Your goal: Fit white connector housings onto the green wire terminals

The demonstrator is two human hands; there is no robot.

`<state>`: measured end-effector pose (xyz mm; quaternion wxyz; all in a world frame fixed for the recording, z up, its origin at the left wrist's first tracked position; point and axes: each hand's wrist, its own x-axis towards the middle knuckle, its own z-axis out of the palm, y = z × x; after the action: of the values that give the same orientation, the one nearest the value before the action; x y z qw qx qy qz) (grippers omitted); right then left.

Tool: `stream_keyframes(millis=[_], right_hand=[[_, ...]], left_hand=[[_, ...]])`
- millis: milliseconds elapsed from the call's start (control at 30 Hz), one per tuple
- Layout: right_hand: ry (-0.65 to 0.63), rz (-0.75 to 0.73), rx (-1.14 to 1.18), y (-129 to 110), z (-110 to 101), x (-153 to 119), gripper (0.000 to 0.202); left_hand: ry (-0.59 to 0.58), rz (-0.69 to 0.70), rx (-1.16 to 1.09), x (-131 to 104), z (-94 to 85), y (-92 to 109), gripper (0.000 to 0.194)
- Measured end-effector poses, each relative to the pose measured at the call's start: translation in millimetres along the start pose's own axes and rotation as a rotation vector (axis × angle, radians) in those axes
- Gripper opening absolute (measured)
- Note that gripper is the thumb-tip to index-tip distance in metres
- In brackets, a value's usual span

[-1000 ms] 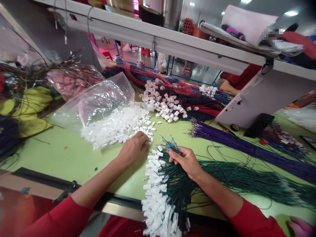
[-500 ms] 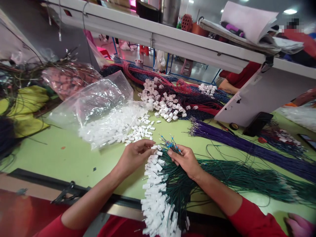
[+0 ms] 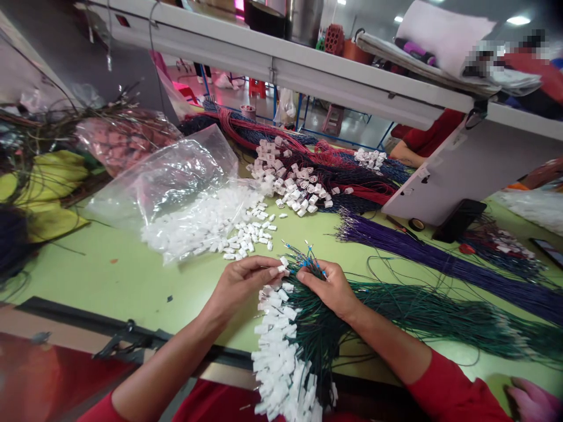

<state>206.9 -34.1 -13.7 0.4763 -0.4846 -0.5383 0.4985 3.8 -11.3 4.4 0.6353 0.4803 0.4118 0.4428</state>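
The left hand (image 3: 241,286) is pinching a white connector (image 3: 283,265) between thumb and forefinger. Just beside that pinch, the right hand (image 3: 333,288) is clamping a bunch of blue-marked wires (image 3: 308,262), whose ends are sticking up past its thumb. Beneath this clamp, green wires (image 3: 396,309) are spreading; below both grips, a heap of wired connectors (image 3: 281,351) is lying toward the body. Beyond the left grip, loose white pieces (image 3: 251,235) are lying beside a clear plastic bag (image 3: 189,161)

No legible text, label, brand, number or sign on anything in view.
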Motion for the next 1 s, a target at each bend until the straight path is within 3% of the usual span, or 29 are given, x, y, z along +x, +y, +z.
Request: stream_keyframes(millis=[300,633,1000], right_hand=[[-0.095,-0.015,-0.018,-5,-2,-2,0.026],[-0.107,0.027,0.059,8,-1,2,0.028],[-0.115,-0.101,-0.05,8,-2,-1,0.018]], left_hand=[[-0.037,0.028,0.052,3,-3.5,-5,0.03],[-0.045,0.104,0.061,3,-4.7,-11,0.022],[-0.104,0.203,0.117,2,7.0,-22,0.012]])
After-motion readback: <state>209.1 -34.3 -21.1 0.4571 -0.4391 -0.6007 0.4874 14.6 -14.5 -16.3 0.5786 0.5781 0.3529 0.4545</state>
